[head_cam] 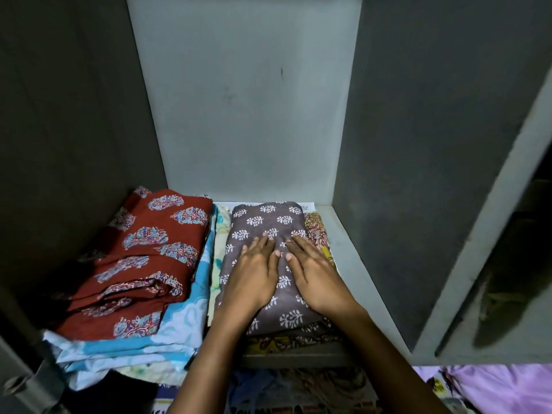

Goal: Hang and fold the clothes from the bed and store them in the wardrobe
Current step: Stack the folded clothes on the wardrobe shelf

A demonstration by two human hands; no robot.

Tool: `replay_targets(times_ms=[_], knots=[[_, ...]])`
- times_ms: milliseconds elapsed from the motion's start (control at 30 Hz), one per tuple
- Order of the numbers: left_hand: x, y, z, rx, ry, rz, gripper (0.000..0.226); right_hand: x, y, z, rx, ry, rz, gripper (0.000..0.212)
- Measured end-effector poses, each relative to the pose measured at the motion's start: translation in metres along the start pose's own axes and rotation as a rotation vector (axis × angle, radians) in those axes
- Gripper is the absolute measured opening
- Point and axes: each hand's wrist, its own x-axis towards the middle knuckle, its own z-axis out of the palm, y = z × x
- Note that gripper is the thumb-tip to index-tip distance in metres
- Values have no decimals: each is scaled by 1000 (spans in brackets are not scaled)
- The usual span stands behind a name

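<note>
Both hands are lying flat on the folded grey garment in the lower centre of the frame, and it is sitting inside the wardrobe on the shelf. The left hand is pressing the garment's left half, the right hand its right half; fingers are spread and released, palms down, grasping nothing, thumbs nearly meeting over the middle. The garment's long axis is running from the bottom of the frame up toward the back wall, straight away from the wrists, so both hands are equally near it and directly on top. It is resting on a yellow printed piece peeking out along its right and bottom edges, with a pale floral cloth just beside it on the left. Further left, a red printed garment is topping a blue and white stack, close beside but apart. To my eye this piece is looking stowed; the next move is probably just lifting both palms straight back toward the bottom of the frame without dragging the fold.
</note>
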Motion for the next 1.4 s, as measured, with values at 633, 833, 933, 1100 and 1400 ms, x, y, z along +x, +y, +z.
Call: replay_targets(times_ms=[633,833,933,1100,1400], knots=[[-34,48,-3,-439,233,-38,40,-60,-4,-28,720,238,212,18],[-99,152,22,-1258,-100,-174,37,-188,-19,-89,1018,306,507,43],[-168,216,35,-1335,-335,-132,45,-289,-23,-122,1037,545,688,53],[-316,309,67,-1330,-760,28,49,-489,-35,-164,938,953,932,64],[-641,425,82,-1112,-1622,282,53,-816,-145,-178,725,1720,1255,70]])
